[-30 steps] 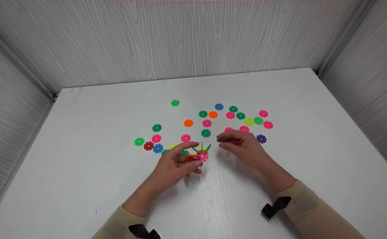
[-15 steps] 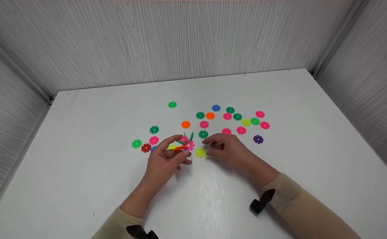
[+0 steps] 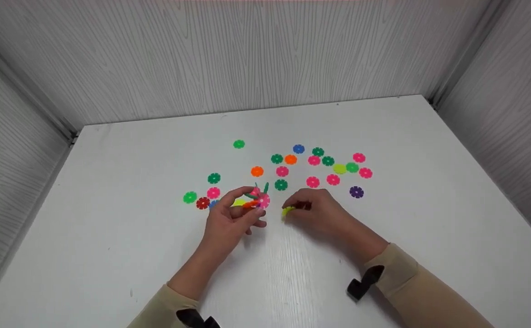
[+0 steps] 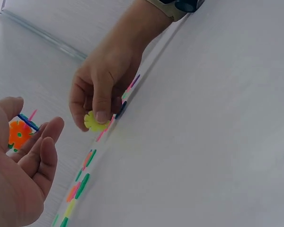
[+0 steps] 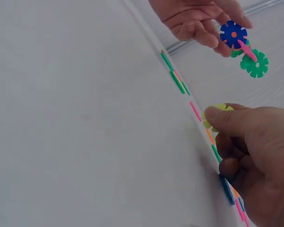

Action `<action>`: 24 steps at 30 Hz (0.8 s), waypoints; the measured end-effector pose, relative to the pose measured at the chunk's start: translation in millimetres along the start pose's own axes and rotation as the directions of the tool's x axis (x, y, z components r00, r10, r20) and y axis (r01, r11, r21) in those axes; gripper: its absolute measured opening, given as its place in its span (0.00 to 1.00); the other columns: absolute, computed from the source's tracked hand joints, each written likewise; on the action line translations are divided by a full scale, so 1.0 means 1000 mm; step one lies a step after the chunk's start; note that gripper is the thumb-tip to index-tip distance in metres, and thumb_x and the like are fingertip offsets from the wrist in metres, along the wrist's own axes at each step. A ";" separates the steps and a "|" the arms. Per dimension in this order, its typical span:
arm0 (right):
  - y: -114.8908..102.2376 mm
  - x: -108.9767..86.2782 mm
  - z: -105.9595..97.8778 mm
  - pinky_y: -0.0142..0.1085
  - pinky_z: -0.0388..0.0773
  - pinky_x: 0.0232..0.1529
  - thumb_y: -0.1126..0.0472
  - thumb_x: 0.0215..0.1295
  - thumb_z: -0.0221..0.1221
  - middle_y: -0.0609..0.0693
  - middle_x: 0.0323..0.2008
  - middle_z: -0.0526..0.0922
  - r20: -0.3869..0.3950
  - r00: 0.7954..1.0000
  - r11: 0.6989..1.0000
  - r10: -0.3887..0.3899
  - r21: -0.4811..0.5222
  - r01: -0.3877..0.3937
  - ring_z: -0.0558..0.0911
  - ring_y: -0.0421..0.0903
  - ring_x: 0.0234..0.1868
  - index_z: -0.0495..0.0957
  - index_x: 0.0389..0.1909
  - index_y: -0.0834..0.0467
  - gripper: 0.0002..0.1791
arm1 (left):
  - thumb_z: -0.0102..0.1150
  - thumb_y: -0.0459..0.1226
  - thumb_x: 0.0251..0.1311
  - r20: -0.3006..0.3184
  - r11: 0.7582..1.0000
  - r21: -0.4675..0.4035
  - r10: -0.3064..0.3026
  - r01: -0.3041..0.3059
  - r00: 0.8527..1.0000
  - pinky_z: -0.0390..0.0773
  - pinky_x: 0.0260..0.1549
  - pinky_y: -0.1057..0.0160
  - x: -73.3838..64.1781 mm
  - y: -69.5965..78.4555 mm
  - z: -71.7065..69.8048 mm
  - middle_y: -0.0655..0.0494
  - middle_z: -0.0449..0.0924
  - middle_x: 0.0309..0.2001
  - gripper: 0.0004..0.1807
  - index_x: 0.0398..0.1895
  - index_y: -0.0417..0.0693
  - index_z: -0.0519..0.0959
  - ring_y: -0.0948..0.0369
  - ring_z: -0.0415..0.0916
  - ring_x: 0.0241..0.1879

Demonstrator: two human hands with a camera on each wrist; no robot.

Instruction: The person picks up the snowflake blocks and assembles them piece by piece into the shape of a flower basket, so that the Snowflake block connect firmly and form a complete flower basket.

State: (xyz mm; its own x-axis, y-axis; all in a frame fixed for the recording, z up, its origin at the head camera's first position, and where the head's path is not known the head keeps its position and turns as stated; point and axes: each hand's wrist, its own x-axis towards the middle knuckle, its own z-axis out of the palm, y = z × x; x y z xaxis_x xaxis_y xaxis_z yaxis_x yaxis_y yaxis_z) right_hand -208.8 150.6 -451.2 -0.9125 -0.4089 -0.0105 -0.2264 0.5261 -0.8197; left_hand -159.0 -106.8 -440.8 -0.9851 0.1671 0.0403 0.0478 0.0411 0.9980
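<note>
My left hand (image 3: 229,223) holds a small cluster of interlocked, notched plastic discs above the table. A pink disc (image 3: 264,201) faces up on the cluster in the head view. The right wrist view shows its blue disc (image 5: 233,34) and green disc (image 5: 256,64), joined by a pink one seen edge-on; an orange disc (image 4: 19,135) shows in the left wrist view. Thumb and fingers of my right hand (image 3: 320,207) pinch a yellow notched disc (image 3: 286,212), tilted up on edge, just right of the cluster and apart from it.
Loose notched discs lie flat on the white table (image 3: 156,155) beyond the hands, among them a purple disc (image 3: 356,192), a dark red disc (image 3: 203,203) and a lone green disc (image 3: 239,144). Wood-grain panels (image 3: 247,59) stand behind and at both sides.
My right hand has come left and down to the yellow disc, which lay flat on the table and is now pinched and tilted. My left hand has shifted left with the cluster.
</note>
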 end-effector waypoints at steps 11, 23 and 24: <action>-0.012 -0.012 -0.009 0.41 0.88 0.48 0.62 0.72 0.69 0.41 0.43 0.90 -0.078 0.958 0.938 -0.276 0.198 0.286 0.90 0.45 0.42 0.89 0.53 0.49 0.12 | 0.63 0.32 0.70 0.235 0.997 -0.069 0.054 -0.039 0.970 0.87 0.49 0.57 -0.003 -0.001 0.005 0.41 0.86 0.57 0.34 0.78 0.45 0.65 0.47 0.89 0.49; -0.008 -0.016 -0.009 0.41 0.88 0.48 0.63 0.72 0.68 0.44 0.43 0.90 -0.059 0.956 0.926 -0.289 0.236 0.294 0.90 0.47 0.41 0.89 0.51 0.53 0.10 | 0.65 0.35 0.73 0.211 0.999 0.054 -0.007 -0.004 0.977 0.88 0.47 0.57 -0.002 -0.002 0.006 0.44 0.90 0.49 0.26 0.71 0.47 0.72 0.51 0.91 0.42; -0.008 -0.017 -0.009 0.41 0.88 0.48 0.63 0.72 0.68 0.44 0.43 0.90 -0.052 0.955 0.926 -0.291 0.236 0.295 0.90 0.47 0.41 0.89 0.51 0.52 0.10 | 0.65 0.35 0.73 0.200 0.997 0.080 -0.012 -0.004 0.980 0.88 0.45 0.58 -0.003 -0.002 0.006 0.46 0.91 0.47 0.24 0.69 0.48 0.74 0.52 0.91 0.41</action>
State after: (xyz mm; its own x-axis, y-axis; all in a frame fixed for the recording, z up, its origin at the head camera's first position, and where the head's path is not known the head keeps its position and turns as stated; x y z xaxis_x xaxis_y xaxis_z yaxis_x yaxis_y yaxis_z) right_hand -195.0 160.0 -439.5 -0.8233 -0.5052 0.2586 -0.3986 0.1904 -0.8971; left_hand -155.7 -101.8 -443.1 -0.9326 0.3605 0.0179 0.0651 0.1192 0.9907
